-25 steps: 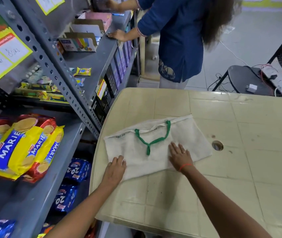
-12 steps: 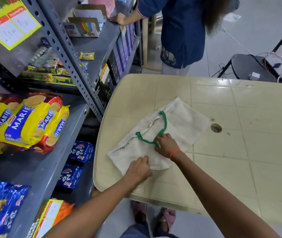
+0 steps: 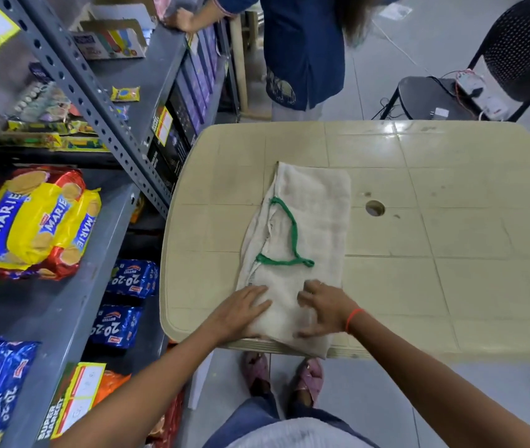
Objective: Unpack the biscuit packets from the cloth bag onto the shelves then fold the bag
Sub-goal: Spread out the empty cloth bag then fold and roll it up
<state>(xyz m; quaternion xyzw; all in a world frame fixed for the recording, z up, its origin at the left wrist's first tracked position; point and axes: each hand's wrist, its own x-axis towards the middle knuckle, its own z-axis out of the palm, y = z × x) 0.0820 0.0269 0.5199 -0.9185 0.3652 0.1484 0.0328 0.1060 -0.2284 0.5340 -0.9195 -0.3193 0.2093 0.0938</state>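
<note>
The off-white cloth bag (image 3: 315, 221) with green handles lies flat and lengthwise on the beige plastic table (image 3: 434, 253), its near end hanging over the front edge. My left hand (image 3: 241, 313) presses flat on the bag's near left part. My right hand (image 3: 325, 307) rests on the near right part with fingers spread. Yellow Marie biscuit packets (image 3: 31, 221) lie on the grey shelf (image 3: 63, 302) at left. Blue 20-20 packets (image 3: 132, 279) sit on a lower shelf.
Another person in a blue top (image 3: 302, 50) stands beyond the table, one hand on the upper shelf. A black chair (image 3: 515, 50) with cables and a power strip stands at back right. The table has a round hole (image 3: 375, 208).
The bag has been turned from lying crosswise to lengthwise toward me. Both hands moved to its near end and now lie flat on it.
</note>
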